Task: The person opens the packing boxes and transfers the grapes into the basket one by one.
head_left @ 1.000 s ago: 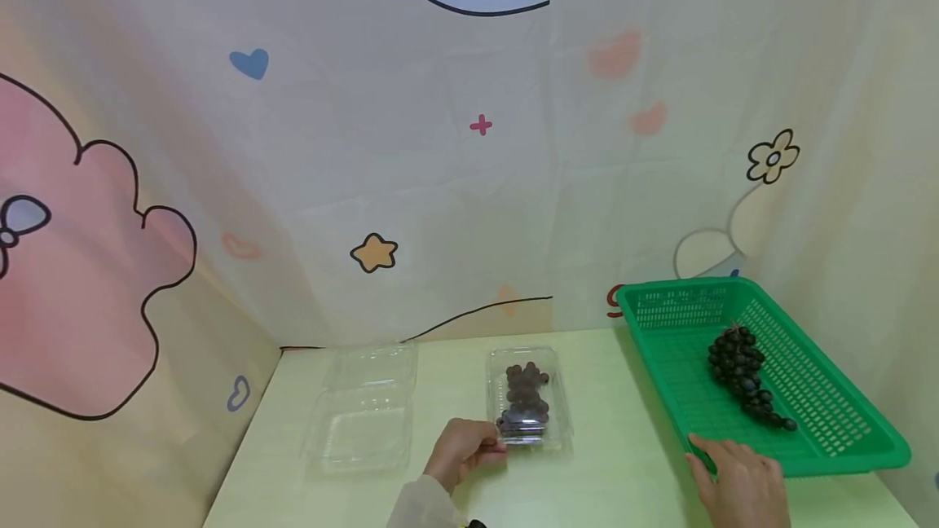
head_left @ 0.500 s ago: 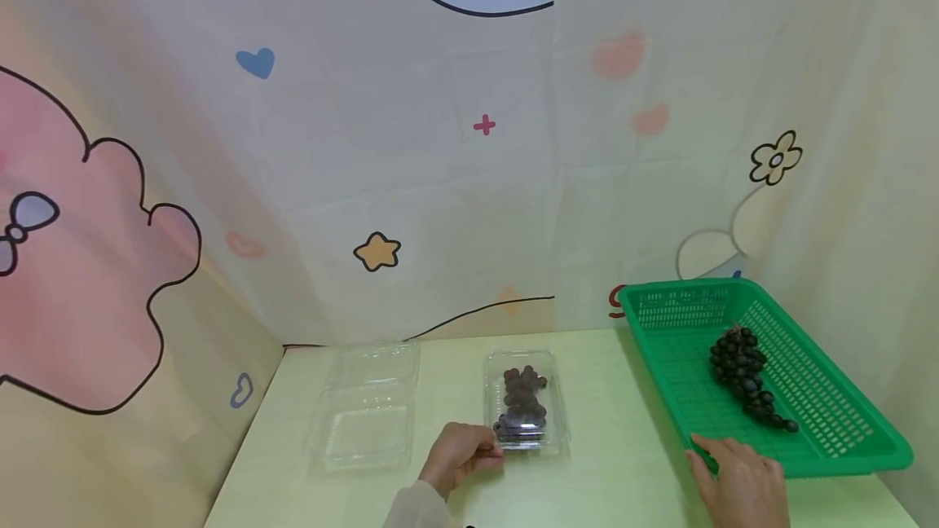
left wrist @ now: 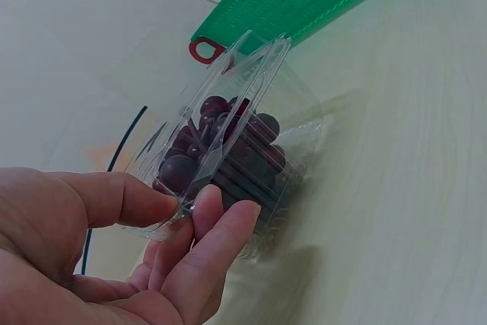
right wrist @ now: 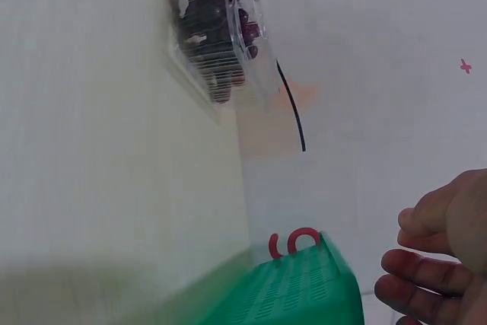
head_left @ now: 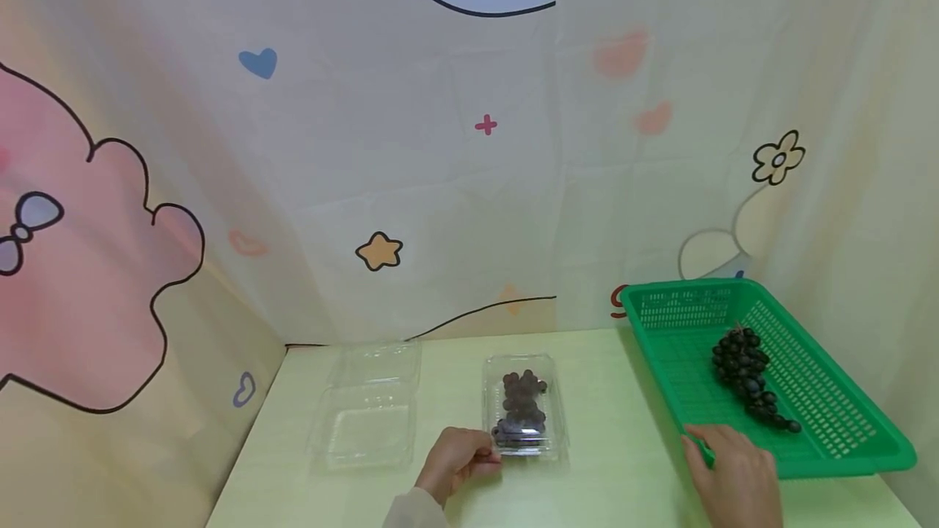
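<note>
A clear plastic clamshell box with a bunch of dark grapes inside stands at mid-table, its lid down over them. My left hand pinches its near left edge; in the left wrist view the thumb and fingers meet at the rim. My right hand is at the near left corner of a green slotted basket, thumb and fingers apart around the rim in the head view. The right wrist view shows its fingers loosely bent, holding nothing. Another bunch of dark grapes lies in the basket.
An open clear clamshell box lies on the left of the pale table, its lid folded back toward the wall. A printed curtain hangs behind and along both sides.
The grape box has shifted slightly toward me with my left hand still pinching it. My right hand has moved a little left and up at the basket's corner.
</note>
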The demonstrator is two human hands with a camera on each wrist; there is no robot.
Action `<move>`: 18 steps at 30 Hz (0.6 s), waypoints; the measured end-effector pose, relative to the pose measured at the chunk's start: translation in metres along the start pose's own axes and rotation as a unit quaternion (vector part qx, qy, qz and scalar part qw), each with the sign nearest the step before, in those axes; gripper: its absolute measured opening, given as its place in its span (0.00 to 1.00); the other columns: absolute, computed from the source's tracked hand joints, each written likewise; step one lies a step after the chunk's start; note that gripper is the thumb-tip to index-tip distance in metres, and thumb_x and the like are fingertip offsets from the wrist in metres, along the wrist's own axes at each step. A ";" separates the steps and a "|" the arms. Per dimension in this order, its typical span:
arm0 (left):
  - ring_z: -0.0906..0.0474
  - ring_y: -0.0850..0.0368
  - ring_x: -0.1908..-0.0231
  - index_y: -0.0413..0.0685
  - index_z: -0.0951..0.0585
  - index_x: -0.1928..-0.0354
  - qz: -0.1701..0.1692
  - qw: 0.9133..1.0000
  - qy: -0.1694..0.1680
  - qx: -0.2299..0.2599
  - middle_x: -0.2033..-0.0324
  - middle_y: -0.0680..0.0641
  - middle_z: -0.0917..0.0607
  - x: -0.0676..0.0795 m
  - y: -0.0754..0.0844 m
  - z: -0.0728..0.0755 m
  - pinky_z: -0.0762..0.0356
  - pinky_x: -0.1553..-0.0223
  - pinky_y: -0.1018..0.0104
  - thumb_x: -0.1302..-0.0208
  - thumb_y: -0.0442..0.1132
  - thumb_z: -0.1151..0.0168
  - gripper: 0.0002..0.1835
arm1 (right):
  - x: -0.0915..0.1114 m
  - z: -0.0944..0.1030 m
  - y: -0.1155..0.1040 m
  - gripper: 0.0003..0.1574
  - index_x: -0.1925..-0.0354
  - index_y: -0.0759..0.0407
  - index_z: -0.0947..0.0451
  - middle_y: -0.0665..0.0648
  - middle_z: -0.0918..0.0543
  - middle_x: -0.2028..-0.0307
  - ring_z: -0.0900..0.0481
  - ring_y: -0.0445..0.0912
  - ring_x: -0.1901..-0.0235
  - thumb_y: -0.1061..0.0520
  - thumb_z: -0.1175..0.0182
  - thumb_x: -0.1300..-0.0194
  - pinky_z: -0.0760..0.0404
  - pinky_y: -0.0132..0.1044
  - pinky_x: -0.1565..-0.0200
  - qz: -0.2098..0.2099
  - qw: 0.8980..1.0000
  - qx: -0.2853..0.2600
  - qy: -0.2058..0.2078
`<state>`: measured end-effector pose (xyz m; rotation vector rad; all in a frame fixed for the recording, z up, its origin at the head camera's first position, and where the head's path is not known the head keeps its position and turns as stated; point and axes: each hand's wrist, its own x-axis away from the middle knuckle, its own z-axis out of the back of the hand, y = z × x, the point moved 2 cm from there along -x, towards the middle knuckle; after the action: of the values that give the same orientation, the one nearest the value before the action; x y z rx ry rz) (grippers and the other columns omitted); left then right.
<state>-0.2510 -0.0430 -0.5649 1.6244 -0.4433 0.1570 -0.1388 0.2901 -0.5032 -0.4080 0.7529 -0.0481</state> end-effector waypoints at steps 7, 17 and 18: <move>0.17 0.58 0.77 0.23 0.18 0.66 0.002 1.000 0.002 -0.001 0.77 0.45 0.18 0.003 -0.001 0.001 0.13 0.67 0.63 0.44 0.23 0.44 0.08 | -0.004 -0.003 -0.021 0.13 0.60 0.63 0.11 0.59 0.13 0.66 0.17 0.54 0.71 0.67 0.24 0.47 0.22 0.49 0.75 -0.009 0.999 -0.030 -0.010; 0.17 0.58 0.76 0.23 0.18 0.64 0.007 1.000 0.008 -0.001 0.76 0.44 0.17 0.005 -0.002 0.002 0.12 0.65 0.61 0.43 0.23 0.44 0.08 | -0.009 -0.017 -0.046 0.12 0.56 0.64 0.12 0.59 0.14 0.62 0.17 0.51 0.68 0.62 0.27 0.39 0.21 0.43 0.73 -0.039 0.993 -0.040 -0.105; 0.17 0.57 0.76 0.23 0.18 0.65 0.007 1.000 0.007 0.001 0.76 0.44 0.17 0.005 -0.002 0.002 0.12 0.65 0.61 0.43 0.23 0.44 0.08 | -0.010 -0.020 -0.048 0.12 0.55 0.64 0.12 0.59 0.14 0.62 0.18 0.51 0.68 0.61 0.28 0.38 0.21 0.43 0.73 -0.040 0.992 -0.041 -0.116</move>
<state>-0.2462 -0.0455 -0.5651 1.6206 -0.4439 0.1793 -0.1542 0.2411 -0.4919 -0.5131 0.5102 -0.0436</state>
